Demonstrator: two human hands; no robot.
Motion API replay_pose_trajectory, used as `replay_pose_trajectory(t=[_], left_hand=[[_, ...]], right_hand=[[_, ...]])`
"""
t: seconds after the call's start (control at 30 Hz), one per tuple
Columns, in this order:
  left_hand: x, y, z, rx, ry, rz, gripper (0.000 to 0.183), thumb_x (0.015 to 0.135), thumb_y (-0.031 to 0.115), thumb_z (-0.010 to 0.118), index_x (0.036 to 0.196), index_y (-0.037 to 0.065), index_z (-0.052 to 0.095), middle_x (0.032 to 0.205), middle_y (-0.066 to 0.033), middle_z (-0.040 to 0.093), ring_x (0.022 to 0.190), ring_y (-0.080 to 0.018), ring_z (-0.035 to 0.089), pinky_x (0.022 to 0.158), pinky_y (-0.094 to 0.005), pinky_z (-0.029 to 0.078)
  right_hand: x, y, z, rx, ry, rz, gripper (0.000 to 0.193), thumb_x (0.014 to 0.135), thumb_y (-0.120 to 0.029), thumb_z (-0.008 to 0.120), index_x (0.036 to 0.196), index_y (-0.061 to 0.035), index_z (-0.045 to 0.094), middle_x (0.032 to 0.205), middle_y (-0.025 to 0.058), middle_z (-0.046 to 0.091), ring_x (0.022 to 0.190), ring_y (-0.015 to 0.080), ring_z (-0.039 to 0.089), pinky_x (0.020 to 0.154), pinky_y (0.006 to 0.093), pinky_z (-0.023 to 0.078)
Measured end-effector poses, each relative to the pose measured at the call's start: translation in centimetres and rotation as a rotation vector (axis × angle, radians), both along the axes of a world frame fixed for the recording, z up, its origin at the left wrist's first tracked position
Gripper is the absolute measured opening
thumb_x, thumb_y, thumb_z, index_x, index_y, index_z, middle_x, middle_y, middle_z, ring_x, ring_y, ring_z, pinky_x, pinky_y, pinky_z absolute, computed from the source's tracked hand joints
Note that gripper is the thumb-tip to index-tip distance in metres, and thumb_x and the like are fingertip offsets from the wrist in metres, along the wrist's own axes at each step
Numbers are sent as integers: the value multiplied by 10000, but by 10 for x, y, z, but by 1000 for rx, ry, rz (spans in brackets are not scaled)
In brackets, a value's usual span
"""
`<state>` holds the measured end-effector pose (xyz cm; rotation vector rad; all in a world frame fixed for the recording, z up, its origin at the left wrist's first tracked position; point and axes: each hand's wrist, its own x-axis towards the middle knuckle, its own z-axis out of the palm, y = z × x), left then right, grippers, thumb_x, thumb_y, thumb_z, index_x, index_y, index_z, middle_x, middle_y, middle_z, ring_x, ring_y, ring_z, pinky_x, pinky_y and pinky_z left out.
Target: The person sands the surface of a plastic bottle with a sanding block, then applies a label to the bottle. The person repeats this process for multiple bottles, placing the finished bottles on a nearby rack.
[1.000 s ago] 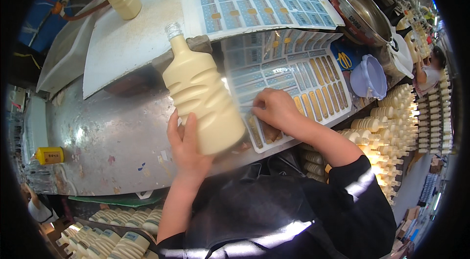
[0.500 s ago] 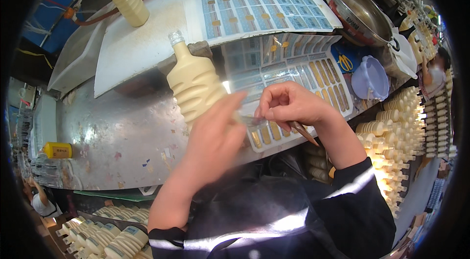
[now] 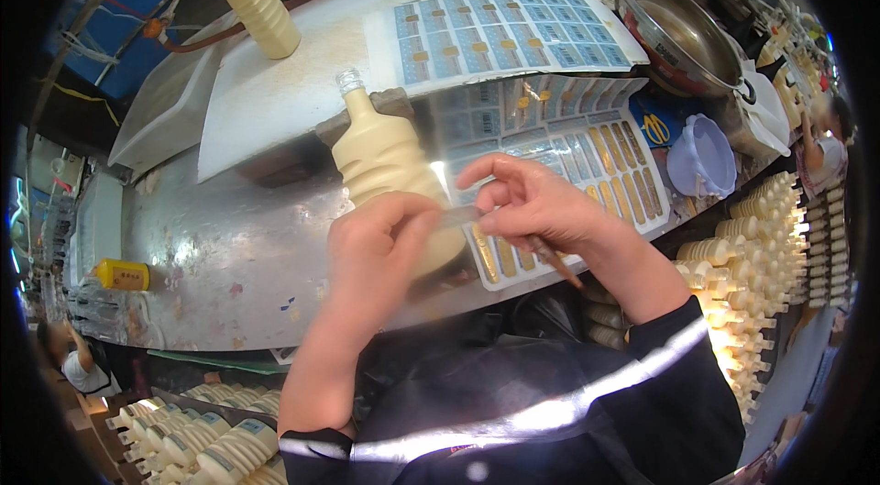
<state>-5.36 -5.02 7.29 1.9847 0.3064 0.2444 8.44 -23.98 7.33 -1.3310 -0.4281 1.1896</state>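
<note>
A cream-coloured bottle with a clear threaded neck and wavy ridges lies tilted on the bench, its neck beside a dark block. Over its lower part, my left hand is closed in a pinch. Between both hands stretches a small, thin, see-through strip, its far end at my right hand's fingertips. My right hand also keeps a slim brown wooden-handled tool in its curled fingers; the tool's tip is hidden. Below my right hand lies a sheet of gold and silver label strips.
Sheets of blue labels lie on a raised white board. Another cream bottle stands at the back left. To the right are yellow-handled scissors, a lilac bucket, a large pan and stacked bottles. A yellow container sits left.
My left hand, blurred with its forefinger stretched out before, now pinches the strip close to my right fingertips. The whole view has shifted slightly, so the bench appears farther right.
</note>
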Motion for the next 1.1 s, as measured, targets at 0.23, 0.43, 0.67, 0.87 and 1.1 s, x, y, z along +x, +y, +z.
replay_pose_trajectory(t=[0.23,0.43,0.67,0.87,1.1], left_hand=[[-10,17,15,60,49,-13,91,915,44,725,961,-35,737,808,-31,693,699,-74,617,624,-236,500],[-15,22,28,21,34,-40,78,890,1,735,962,-28,746,813,-40,708,706,-72,625,617,-228,495],[-1,54,18,-354,2,211,95,900,38,717,977,-17,717,841,-15,705,727,-66,614,660,-226,493],[28,71,-21,-465,-156,329,143,921,73,731,1031,-5,686,862,-11,673,741,-62,568,676,-219,463],[36,74,-58,-545,-261,468,184,963,106,676,1111,-4,669,1025,-40,664,912,-76,594,817,-250,489]], right_hand=[[6,14,22,-137,-390,71,595,863,-160,758,1405,-62,532,1071,30,646,619,46,566,547,197,471],[2,44,6,-80,-462,247,350,797,-287,826,998,-19,727,973,116,721,905,183,670,811,320,517],[32,76,15,-42,-352,174,173,852,-93,799,980,5,735,864,8,714,785,57,635,717,214,512],[47,105,6,-201,-616,44,174,882,-169,720,902,-1,679,832,3,662,714,52,574,622,222,462],[49,113,-6,-198,-623,6,155,872,-144,685,876,6,650,796,0,634,697,45,560,590,222,449]])
